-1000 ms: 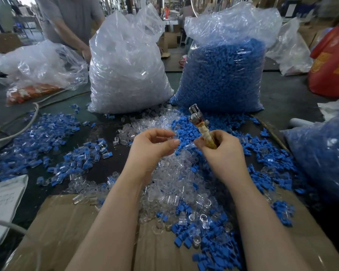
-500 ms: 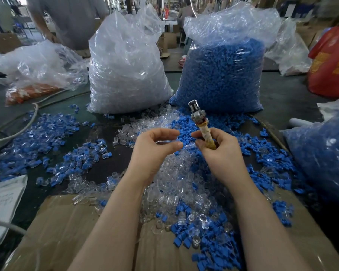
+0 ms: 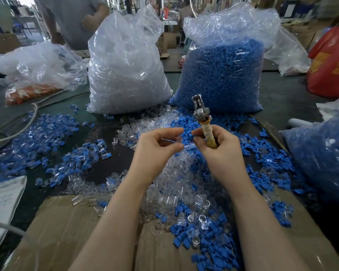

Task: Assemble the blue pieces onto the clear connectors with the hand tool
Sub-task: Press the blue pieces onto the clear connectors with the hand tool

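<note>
**Bringing the two small parts together**

The left hand point(image 3: 157, 151) pinches a clear connector point(image 3: 178, 139) between thumb and fingertips. The right hand point(image 3: 221, 153) is curled around the taped handle of the hand tool point(image 3: 203, 120). The tool's metal head sticks up above that hand. The right thumb and first finger are closed together just beside the left fingertips. They may hold a blue piece, but I cannot tell.

To do this step well, I think the two parts should be lined up straight before any push. The left hand should keep the connector steady, with its open end facing the right hand. Then the tool's head can come down to press the parts tight. If a part is tilted, it may slip and fall.

More loose blue pieces point(image 3: 186, 126) and clear ones lie in a heap point(image 3: 174, 192) under and past both hands. Finished-looking ones point(image 3: 47, 133) are spread out to the left of the left hand.

The connector is see-through, so its shape is hard to make out. The tool's lower handle is hidden inside the right hand.
</note>
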A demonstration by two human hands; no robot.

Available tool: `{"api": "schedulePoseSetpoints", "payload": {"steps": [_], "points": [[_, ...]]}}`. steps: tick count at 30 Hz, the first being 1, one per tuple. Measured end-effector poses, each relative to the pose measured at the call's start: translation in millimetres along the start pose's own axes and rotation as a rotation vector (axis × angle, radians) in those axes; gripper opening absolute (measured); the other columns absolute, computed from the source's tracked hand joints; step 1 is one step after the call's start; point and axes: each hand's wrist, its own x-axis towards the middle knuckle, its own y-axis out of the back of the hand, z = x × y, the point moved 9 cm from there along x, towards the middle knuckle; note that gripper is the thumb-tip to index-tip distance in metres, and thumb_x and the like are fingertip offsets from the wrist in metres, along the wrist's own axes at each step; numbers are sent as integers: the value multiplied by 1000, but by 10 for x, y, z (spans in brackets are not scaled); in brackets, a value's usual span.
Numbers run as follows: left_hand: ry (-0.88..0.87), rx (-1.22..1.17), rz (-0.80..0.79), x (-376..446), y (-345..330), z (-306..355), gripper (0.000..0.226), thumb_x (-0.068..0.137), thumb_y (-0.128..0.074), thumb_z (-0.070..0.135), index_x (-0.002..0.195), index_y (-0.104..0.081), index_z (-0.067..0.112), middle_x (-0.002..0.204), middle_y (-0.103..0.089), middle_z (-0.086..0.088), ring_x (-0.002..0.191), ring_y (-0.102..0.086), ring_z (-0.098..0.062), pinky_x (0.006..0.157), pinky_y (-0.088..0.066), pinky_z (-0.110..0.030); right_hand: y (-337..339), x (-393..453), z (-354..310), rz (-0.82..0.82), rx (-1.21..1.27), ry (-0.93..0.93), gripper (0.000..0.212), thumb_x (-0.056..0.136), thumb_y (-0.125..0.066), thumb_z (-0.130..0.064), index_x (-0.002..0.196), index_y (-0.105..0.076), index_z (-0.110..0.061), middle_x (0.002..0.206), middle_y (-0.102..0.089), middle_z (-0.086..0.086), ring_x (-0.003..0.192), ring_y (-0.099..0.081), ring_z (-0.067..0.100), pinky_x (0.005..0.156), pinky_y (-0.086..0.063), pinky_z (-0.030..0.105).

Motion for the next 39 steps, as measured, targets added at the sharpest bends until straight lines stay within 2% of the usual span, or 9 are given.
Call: {"api": "schedulePoseSetpoints", "payload": {"steps": [4, 10, 12, 14, 16, 21, 27, 36, 39], "points": [[-31, 2, 35, -3, 21, 16, 44, 76, -77, -6, 111, -68, 19, 87, -73, -3, 80, -71, -16, 74, -59, -23, -31, -11, -40, 11, 7, 19, 15, 89, -69, -10, 89, -63, -23, 79, -65, -12, 66, -56, 1, 63, -47, 15], [-86, 76, 50, -6, 26, 58, 33, 73, -80, -4, 91, -69, 21, 84, -73, 3, 73, -70, -14, 70, -59, -27, -35, -24, -58, 15, -15, 47, 18, 87, -72, -11, 92, -59, -23, 85, -64, 2, 81, -60, 27, 74, -52, 39], [-95, 116, 56, -10, 24, 66, 33, 73, -82, 0, 89, -69, 26, 85, -73, 6, 69, -70, -10, 70, -60, -30, -65, -27, -64, -3, -27, 58, 22, 86, -72, -10, 88, -58, -27, 83, -64, -3, 77, -61, 21, 70, -53, 34], [-101, 142, 63, -13, 28, 73, 34, 73, -83, 3, 87, -69, 31, 86, -72, 9, 69, -71, -10, 71, -61, -33, -99, -32, -96, -19, -57, 89, 29, 86, -72, -8, 83, -56, -33, 76, -62, -13, 67, -57, 6, 59, -47, 18], [-106, 142, 70, -15, 30, 84, 35, 73, -83, 2, 86, -69, 32, 86, -72, 10, 69, -71, -9, 71, -61, -34, -113, -35, -118, -24, -77, 108, 35, 86, -72, -7, 81, -53, -36, 72, -59, -21, 62, -53, -1, 57, -40, 10], [-100, 109, 54, -15, -4, 112, 40, 73, -81, -3, 79, -69, 35, 81, -73, 11, 70, -72, -10, 70, -61, -31, -110, -27, -81, -8, -115, 103, 30, 85, -72, -8, 83, -54, -31, 71, -58, -18, 62, -51, 2, 56, -42, 15], [-9, -73, -3, -2, 0, 33, 27, 78, -78, -3, 95, -74, 18, 93, -75, -6, 87, -72, -19, 79, -60, -30, -95, -24, -89, -1, -86, 105, 22, 87, -70, -12, 86, -56, -29, 71, -58, -15, 62, -51, 1, 57, -41, 15], [20, -123, 30, -2, 7, 1, 15, 80, -76, -1, 89, -74, 10, 87, -76, -4, 79, -70, -10, 76, -58, -25, -86, -15, -56, 24, -72, 81, 25, 87, -71, -13, 83, -55, -32, 72, -59, -14, 62, -51, 2, 59, -43, 16], [20, -121, 40, -6, 12, -9, 14, 80, -77, 1, 89, -75, 12, 85, -76, -2, 78, -70, -10, 75, -57, -24, -85, -14, -46, 38, -86, 72, 24, 87, -71, -14, 82, -55, -31, 72, -59, -11, 62, -51, 4, 59, -46, 22]]}}
